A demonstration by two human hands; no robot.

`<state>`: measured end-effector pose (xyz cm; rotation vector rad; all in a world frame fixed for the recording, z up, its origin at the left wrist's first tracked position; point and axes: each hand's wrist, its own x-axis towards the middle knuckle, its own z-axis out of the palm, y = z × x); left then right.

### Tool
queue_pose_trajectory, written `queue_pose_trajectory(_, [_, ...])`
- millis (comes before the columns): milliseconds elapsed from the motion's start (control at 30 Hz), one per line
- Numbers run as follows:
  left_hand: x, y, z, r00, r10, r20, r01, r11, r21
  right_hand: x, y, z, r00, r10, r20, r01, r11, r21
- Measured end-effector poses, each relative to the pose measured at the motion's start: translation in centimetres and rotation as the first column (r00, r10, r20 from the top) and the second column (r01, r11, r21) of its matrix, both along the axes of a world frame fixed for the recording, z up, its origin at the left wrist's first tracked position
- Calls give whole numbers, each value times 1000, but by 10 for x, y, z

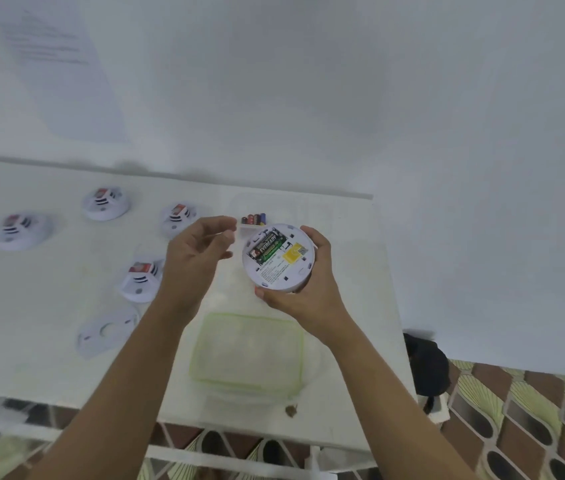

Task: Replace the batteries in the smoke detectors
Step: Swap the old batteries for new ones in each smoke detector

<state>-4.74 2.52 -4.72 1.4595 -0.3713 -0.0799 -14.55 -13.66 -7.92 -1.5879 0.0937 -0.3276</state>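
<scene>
Head view — my right hand [303,292] cups the smoke detector [278,258] back-up so the battery [267,250] shows; left hand [195,258] loose, fingers half-curled, holding nothing — ready to pull it.

Four smoke detectors [101,203] and a mounting plate [106,332] lie on the bench [31,306], all left of the lidded container [248,351]. Behind the container sits a box of batteries [254,219]; above it, between the two, hangs the held detector [278,259].
</scene>
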Motion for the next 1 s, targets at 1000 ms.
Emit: queue_pose_trajectory(1000, [58,241,-64,939,-336,72,75,405,911,56,165,-9,978,179,-109,-178,984,16])
